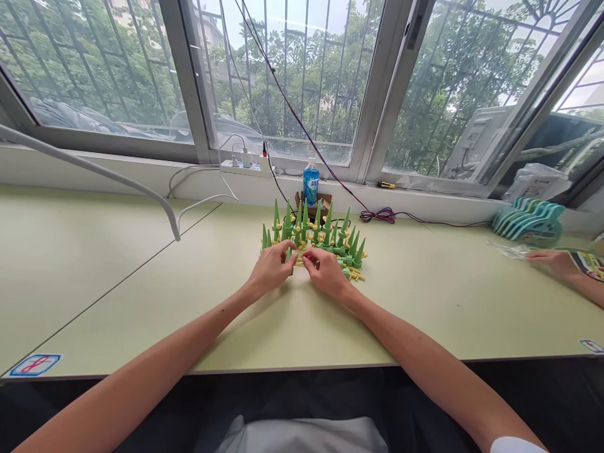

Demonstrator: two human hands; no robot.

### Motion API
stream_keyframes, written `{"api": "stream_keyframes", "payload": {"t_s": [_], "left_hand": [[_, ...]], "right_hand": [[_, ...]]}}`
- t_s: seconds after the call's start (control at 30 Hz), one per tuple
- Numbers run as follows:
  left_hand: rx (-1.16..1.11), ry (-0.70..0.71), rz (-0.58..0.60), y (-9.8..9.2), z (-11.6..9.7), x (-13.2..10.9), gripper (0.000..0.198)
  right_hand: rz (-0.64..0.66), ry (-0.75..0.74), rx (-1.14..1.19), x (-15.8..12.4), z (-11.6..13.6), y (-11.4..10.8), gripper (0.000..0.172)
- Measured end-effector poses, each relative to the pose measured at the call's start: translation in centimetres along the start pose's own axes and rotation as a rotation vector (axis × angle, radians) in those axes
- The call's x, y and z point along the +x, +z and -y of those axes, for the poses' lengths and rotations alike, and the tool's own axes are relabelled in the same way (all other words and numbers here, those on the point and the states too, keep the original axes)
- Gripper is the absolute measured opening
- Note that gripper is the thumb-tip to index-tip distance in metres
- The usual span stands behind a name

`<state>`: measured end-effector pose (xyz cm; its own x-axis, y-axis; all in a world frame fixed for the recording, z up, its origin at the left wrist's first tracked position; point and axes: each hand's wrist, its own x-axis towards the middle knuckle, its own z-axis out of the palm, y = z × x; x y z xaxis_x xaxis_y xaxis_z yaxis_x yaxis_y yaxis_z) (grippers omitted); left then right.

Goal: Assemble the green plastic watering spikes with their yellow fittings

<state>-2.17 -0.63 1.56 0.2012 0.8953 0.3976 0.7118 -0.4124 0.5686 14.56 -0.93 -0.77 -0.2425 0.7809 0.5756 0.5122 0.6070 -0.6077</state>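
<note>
My left hand (pixel 271 269) is closed around a green plastic spike (pixel 289 254), which stands upright between thumb and fingers. Close beside it, my right hand (pixel 326 272) has its thumb and fingertips pinched together; whatever is in them is too small to make out. Just beyond both hands stand several green cone-shaped spikes (pixel 287 221), some with small yellow pieces attached. Loose yellow plastic pieces (pixel 356 275) and green parts (pixel 346 260) lie to the right of my right hand.
Behind the spikes are a blue bottle (pixel 311 182) and a small cardboard box (pixel 325 200). A white cable (pixel 141 189) hangs at left. Coiled wires (pixel 380 215) lie near the sill. At right are teal plastic pieces (pixel 528 221) and another person's hand (pixel 552 261).
</note>
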Motion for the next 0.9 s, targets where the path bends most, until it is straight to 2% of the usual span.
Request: {"api": "stream_keyframes", "payload": {"t_s": [0.37,0.9], "left_hand": [[0.021,0.01,0.007,0.02,0.07,-0.01,0.025],[0.021,-0.009,-0.033,-0.22,-0.03,-0.03,0.024]], "right_hand": [[0.048,-0.037,-0.007,-0.05,0.03,0.04,0.02],[0.031,-0.017,-0.019,-0.12,0.47,-0.07,0.02]]}}
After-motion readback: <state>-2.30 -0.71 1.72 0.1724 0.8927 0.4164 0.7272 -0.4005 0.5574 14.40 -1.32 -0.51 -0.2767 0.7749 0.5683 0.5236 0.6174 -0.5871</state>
